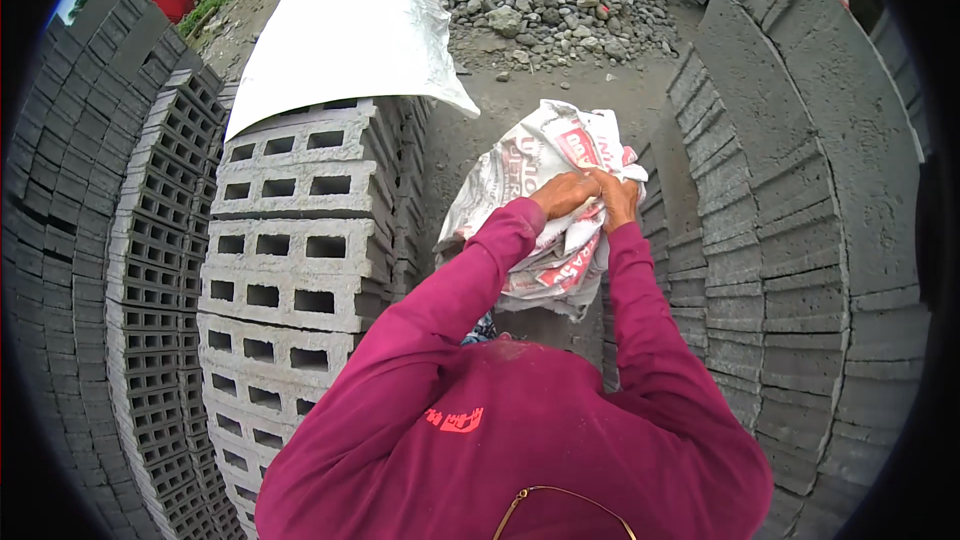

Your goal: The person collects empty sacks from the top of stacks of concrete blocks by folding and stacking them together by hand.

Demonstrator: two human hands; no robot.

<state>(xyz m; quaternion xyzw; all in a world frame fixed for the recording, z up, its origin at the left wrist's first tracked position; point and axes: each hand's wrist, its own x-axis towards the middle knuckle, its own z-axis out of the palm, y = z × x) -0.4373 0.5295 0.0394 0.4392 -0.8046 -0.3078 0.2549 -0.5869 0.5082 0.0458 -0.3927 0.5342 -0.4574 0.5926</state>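
In front of my body I hold a crumpled white sack point(500, 175) with red and grey print, its folds bunched together. My left hand point(567, 194) is closed on the gathered cloth near the middle. Close beside it, almost touching, my right hand point(618, 198) grips the same bunch at its right side. Some fingertips of both hands are hidden in the folds. The sack's loose lower part hangs toward me, over the ground between the block stacks.
A tall stack of hollow concrete blocks point(285, 245) stands close on my left, with a white sheet point(345, 40) over its far top. More block stacks point(165, 270) rise farther left. On the right is another wall of blocks point(790, 200). A heap of stones point(560, 0) lies ahead.
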